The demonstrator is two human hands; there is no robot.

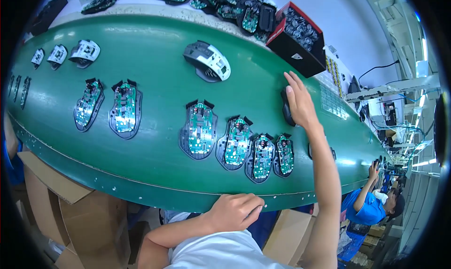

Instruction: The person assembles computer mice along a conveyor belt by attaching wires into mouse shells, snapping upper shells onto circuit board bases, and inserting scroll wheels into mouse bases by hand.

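My right hand (300, 99) reaches out over the green belt, fingers stretched and thumb apart. Beside its palm and wrist lies a dark mouse shell (285, 110), partly covered by the hand; whether they touch I cannot tell. My left hand (236, 209) rests at the belt's near edge with its fingers curled in, and nothing shows in it. Between the hands sit several mouse bases with green circuit boards, among them a slim one (284, 155) and a wider one (236, 143). Farther left on the belt is a grey-and-white mouse (207, 61).
A black and red box (300, 36) of small round parts stands beyond the belt (159, 81), next to a heap of board assemblies (230, 8). More mouse bases (126, 110) and white shells (85, 52) lie left. Cardboard boxes (94, 222) stand below. A blue-shirted person (366, 208) works at right.
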